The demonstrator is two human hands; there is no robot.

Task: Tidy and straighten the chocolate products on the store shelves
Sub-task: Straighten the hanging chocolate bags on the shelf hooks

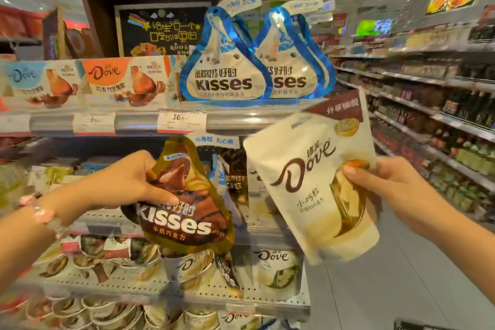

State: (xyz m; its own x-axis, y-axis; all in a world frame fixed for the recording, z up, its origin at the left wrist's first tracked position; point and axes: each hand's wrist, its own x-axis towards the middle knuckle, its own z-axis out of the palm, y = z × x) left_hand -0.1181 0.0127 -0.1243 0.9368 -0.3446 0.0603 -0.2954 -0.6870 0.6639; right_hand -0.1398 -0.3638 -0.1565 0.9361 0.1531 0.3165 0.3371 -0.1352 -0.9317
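Note:
My left hand grips a brown and gold Kisses bag by its upper left edge, held in front of the middle shelf. My right hand pinches the right edge of a cream Dove pouch, tilted and held out beyond the shelf's right end. Two blue and white Kisses bags stand upright on the top shelf. Orange and blue Dove boxes line that shelf to the left.
Dove cups and another Dove pouch sit on the lower perforated shelf. More Kisses bags stand behind the held ones. A chalkboard sign sits above. An aisle with stocked shelves runs to the right.

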